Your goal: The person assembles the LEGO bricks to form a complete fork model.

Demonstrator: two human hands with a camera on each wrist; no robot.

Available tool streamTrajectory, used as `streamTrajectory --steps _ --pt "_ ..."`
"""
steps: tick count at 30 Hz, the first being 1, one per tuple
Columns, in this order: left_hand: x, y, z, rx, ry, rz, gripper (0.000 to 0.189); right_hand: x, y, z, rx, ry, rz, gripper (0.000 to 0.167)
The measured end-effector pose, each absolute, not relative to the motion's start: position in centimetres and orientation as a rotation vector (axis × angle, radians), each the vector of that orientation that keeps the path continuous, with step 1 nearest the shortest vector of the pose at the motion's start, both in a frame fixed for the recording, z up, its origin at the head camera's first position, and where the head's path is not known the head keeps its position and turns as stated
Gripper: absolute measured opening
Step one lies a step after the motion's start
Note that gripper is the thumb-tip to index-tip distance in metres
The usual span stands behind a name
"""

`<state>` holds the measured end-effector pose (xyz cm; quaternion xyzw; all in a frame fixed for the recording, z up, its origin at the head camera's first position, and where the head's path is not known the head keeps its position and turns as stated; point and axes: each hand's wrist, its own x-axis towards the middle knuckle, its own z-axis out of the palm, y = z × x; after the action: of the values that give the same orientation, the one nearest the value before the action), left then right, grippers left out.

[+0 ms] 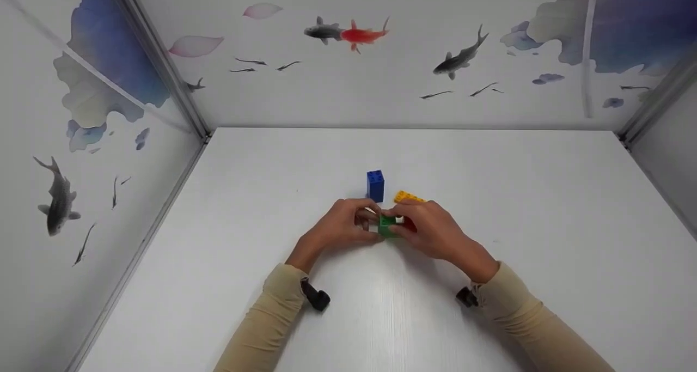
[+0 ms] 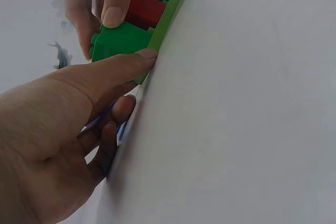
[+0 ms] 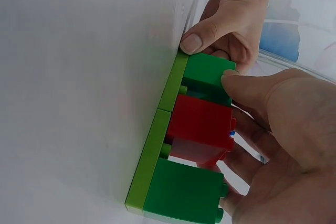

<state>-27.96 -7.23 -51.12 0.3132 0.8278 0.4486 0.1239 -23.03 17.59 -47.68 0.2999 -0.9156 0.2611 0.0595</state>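
Note:
A row of toy building bricks stands on the table between both hands. Its base is two light green bricks laid end to end. On top, a green brick, a red brick and another green brick stand with small gaps between them. The left hand holds the base at its left end, thumb on the near side. With thumb and fingers, the right hand pinches the left green brick from above. Most of the row is hidden behind the right hand in the head view.
A tall blue brick stands upright just beyond the left hand. Beside it, a flat yellow brick lies partly behind the right hand. White panels with painted fish border the white table at the back and sides.

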Motion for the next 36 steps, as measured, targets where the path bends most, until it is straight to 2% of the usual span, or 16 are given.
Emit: streamTrajectory --steps 11,24,36 --pt "-27.7 -7.2 -51.1 0.870 2.444 1.275 0.037 -24.7 19.9 -46.9 0.979 -2.898 1.102 0.036" --pt "-27.6 -7.2 -51.4 0.827 2.434 1.278 0.039 -26.9 23.8 -47.6 0.647 -2.958 1.106 0.038" --pt "-27.9 -7.1 -51.5 0.887 2.463 1.248 0.042 -27.7 25.2 -48.5 0.563 -2.962 1.212 0.035"
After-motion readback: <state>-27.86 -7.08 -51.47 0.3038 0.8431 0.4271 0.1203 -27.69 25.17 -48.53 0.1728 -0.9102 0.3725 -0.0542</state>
